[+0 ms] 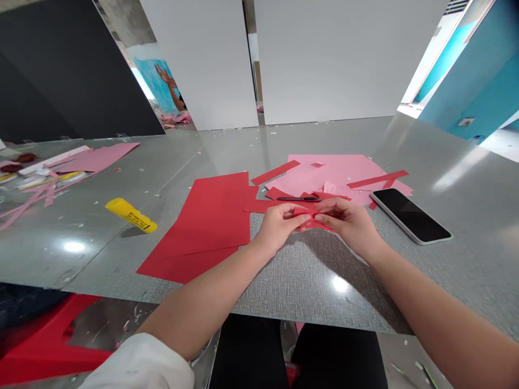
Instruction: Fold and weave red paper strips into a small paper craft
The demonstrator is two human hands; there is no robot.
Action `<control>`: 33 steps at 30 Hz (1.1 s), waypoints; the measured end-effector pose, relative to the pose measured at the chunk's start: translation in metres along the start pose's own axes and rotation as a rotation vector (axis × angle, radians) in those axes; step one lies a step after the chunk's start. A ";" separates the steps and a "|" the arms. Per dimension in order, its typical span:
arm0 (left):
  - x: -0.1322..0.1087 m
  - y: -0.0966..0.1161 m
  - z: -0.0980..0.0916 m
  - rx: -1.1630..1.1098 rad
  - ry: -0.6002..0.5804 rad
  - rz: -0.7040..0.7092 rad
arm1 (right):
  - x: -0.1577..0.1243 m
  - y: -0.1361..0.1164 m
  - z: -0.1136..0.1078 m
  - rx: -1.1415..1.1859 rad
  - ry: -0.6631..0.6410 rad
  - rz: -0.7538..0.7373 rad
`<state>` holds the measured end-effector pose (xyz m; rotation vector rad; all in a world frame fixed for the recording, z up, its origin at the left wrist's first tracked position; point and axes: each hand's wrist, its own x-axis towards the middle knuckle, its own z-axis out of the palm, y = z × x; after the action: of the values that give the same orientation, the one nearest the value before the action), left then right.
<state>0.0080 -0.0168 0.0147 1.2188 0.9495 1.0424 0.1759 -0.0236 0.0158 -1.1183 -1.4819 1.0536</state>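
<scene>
Between the fingertips of both hands is a small piece of red paper (303,212), bent or folded, just above the table. My left hand (279,222) pinches its left side with thumb and fingers. On the right side, my right hand (347,220) grips it the same way, the thumbs almost meeting. Part of the piece is hidden by the fingers. Right behind the hands lie a dark pen (299,199) and several red paper strips (275,172). Large red sheets (214,216) lie to the left of my left hand.
Pink paper (324,175) lies behind the strips, and a phone (411,215) lies to the right. A yellow glue stick (132,215) is at the left. Farther left are pink sheets (101,159). White panels (348,59) stand along the back; another person's hand (165,75) shows beyond a gap.
</scene>
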 end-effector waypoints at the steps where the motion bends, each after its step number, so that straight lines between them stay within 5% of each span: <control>1: 0.000 0.000 0.000 -0.002 0.006 0.004 | 0.000 0.000 0.000 -0.003 0.006 -0.007; 13: -0.003 0.000 0.002 0.093 0.040 0.120 | 0.000 0.003 0.001 -0.005 -0.077 0.107; 33: -0.003 0.001 0.002 0.024 0.035 0.084 | -0.002 -0.002 0.003 -0.020 -0.099 0.114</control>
<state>0.0095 -0.0204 0.0157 1.2725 0.9468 1.1245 0.1733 -0.0264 0.0164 -1.1906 -1.5234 1.1897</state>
